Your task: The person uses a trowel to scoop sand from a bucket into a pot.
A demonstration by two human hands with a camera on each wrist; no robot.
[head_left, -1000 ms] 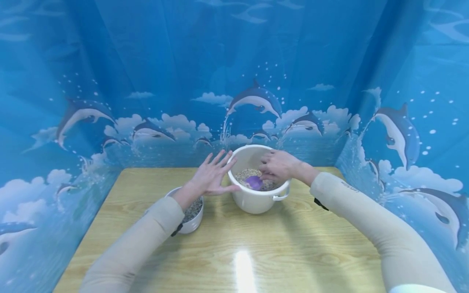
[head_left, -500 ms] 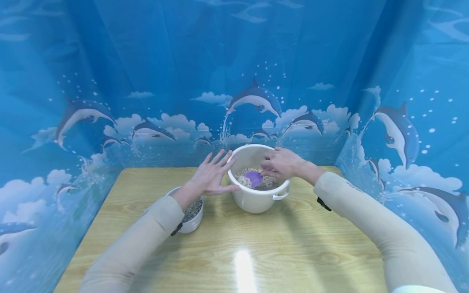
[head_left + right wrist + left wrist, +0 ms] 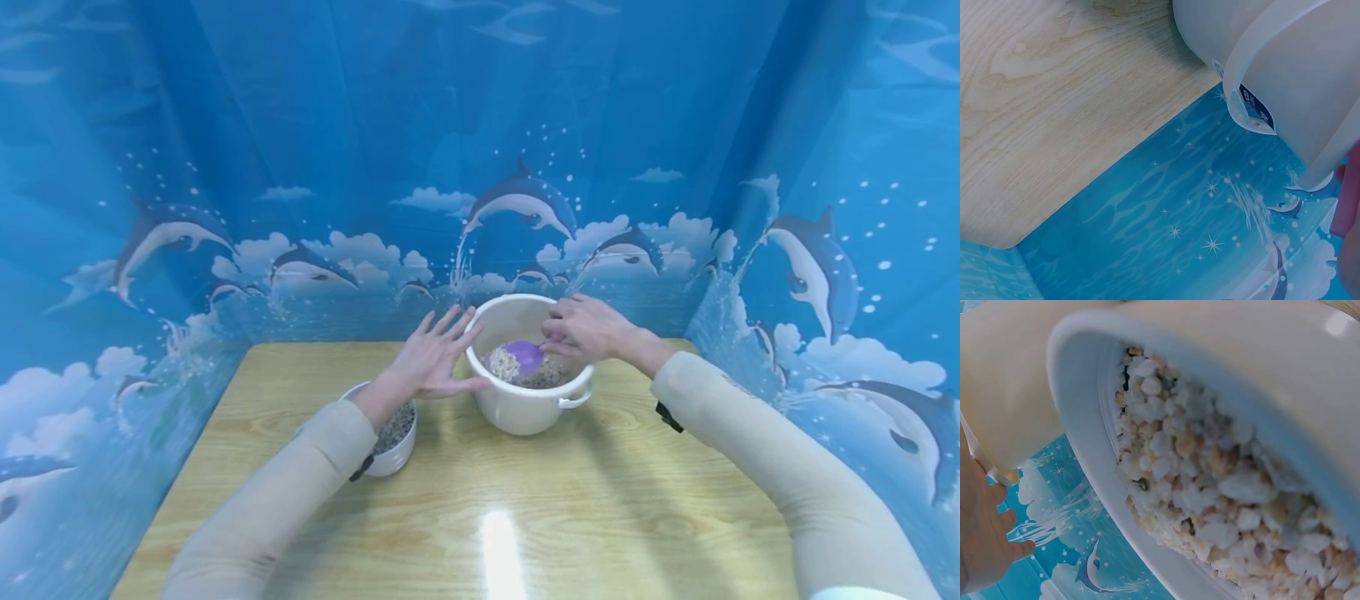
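A white bucket (image 3: pixel 517 415) with side handles stands at the back of the table, pale gravel (image 3: pixel 546 375) inside. Inside its mouth is a purple scoop (image 3: pixel 529 357) carrying a heap of light stones (image 3: pixel 503 364). My right hand (image 3: pixel 587 328) grips the scoop's handle over the bucket's right rim; a bit of that handle (image 3: pixel 1349 194) shows in the right wrist view. My left hand (image 3: pixel 437 360) lies with fingers spread against the bucket's left rim. Under my left wrist sits a white bowl (image 3: pixel 397 458), partly hidden, filled with small stones (image 3: pixel 1210 481).
The wooden table (image 3: pixel 600 508) runs up to a blue dolphin-print curtain (image 3: pixel 360 167) at the back and both sides. A bright light reflection (image 3: pixel 500 554) lies on the table's front part.
The scoop has risen out of the gravel and tipped so its load of stones shows. My right hand has shifted slightly up and right. The left hand stays where it was.
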